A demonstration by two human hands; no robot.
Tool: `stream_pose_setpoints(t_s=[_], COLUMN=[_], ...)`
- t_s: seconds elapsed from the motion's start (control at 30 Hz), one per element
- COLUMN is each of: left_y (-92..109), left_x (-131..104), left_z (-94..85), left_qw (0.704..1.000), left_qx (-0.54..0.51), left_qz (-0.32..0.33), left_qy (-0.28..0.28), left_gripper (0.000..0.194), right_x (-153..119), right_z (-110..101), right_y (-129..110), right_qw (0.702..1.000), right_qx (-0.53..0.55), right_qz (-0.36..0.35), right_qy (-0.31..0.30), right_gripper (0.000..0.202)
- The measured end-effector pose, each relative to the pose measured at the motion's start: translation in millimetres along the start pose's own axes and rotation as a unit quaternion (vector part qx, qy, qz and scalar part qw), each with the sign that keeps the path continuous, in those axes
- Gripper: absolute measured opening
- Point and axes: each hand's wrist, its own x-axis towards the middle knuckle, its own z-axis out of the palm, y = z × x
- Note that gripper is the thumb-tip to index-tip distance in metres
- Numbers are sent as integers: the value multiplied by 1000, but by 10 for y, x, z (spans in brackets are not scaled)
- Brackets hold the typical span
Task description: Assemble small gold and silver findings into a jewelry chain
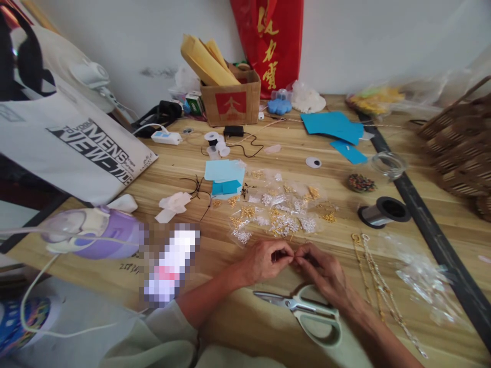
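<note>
My left hand (266,261) and my right hand (321,268) meet fingertip to fingertip over the wooden table, each closed in a pinch. Whatever sits between the fingers is too small to make out. Just beyond them lie small clear bags with gold and silver jewelry findings (286,222), some of them loose. Under my right forearm rests a pair of scissors (307,306) with pale green handles, blades toward the left. Gold and silver chains (378,276) stretch along the table to the right of my right hand.
Right of the hands are a wire spool (383,212), a tipped jar of beads (362,181) and plastic bags (425,276). On the left stand a purple bottle (109,237) and a white bag (76,148). A cardboard box (230,99) is at the back. Blue cards (332,125) lie nearby.
</note>
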Motion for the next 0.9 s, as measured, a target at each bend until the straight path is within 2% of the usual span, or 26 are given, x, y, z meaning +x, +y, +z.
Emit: stream_pose_setpoints(t_s=[0.9], left_y=[-10], left_x=[24], left_z=[-10], left_qw=[999], left_qx=[-28], left_qz=[-38], left_qy=[-1], left_gripper=[6], right_x=[-4], right_z=[14], right_y=[-4], right_qw=[1000], right_qx=[6], right_qz=[12], right_qy=[11], right_gripper=[27])
